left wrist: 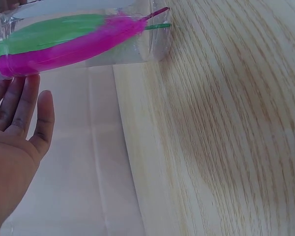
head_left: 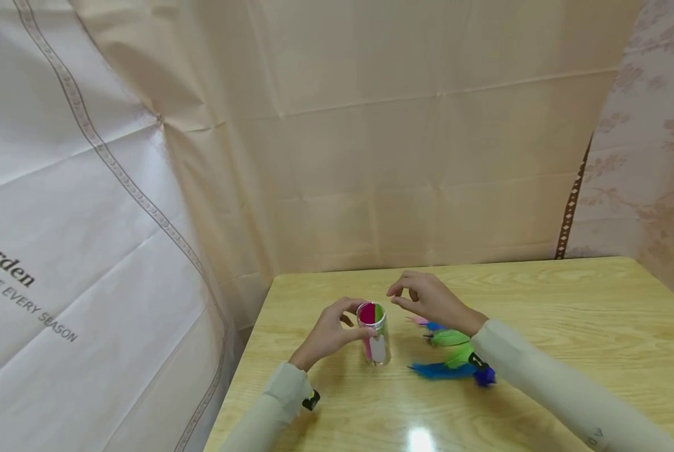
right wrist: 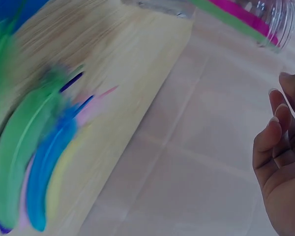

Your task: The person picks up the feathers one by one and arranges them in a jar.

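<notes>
A clear jar point(head_left: 386, 349) stands upright on the table, its mouth uncovered. Inside are a magenta feather point(left wrist: 73, 53) and a green feather point(left wrist: 54, 32), quills down, along with something whitish. My left hand point(head_left: 328, 333) holds the jar near its rim, thumb on the near side and fingers round the far side. To the right of the rim and a little higher, my right hand point(head_left: 427, 298) hovers with bent fingers and nothing between them. Below its wrist lie loose feathers, among them a green feather point(right wrist: 24, 147) and a blue feather point(right wrist: 51, 172).
Under the right forearm, a longer blue feather point(head_left: 440, 371) and a dark blue tuft point(head_left: 485, 377) lie on the wooden table point(head_left: 563, 314). Yellow and pink feathers are partly covered by others. A beige cloth point(head_left: 404, 157) hangs behind the table's far edge.
</notes>
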A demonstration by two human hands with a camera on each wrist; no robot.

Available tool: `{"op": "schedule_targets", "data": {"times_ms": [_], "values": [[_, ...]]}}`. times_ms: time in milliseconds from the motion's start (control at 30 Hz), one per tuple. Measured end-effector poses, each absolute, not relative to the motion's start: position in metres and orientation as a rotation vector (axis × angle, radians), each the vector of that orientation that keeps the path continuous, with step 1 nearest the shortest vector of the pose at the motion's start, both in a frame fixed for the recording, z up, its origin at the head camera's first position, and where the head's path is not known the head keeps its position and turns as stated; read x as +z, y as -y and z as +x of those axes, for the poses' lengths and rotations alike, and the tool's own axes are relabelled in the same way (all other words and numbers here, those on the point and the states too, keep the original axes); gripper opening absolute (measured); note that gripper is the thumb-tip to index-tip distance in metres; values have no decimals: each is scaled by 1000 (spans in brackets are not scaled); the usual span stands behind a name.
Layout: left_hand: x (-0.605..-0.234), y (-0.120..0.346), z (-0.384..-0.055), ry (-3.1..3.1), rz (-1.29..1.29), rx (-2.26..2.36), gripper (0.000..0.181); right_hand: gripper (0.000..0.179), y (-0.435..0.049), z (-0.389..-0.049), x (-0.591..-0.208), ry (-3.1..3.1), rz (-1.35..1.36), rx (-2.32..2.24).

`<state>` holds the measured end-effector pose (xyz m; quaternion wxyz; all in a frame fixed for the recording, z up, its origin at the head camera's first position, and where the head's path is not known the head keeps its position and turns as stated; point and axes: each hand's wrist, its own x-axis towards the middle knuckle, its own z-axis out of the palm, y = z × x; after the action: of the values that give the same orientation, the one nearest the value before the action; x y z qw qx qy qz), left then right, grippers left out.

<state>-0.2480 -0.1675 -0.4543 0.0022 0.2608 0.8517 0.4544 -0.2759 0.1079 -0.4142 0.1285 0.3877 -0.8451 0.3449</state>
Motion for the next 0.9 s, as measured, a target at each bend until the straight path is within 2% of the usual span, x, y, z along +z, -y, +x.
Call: {"op": "schedule_targets", "data": {"times_ms": [467, 900], "values": [[-456, 168, -248, -2648, 817, 1496, 57, 9, -155, -274, -437, 2545, 999, 924], [-458, 170, -251, -2667, 859, 1449, 55, 9, -193, -268, -458, 2599, 915, 915]]}}
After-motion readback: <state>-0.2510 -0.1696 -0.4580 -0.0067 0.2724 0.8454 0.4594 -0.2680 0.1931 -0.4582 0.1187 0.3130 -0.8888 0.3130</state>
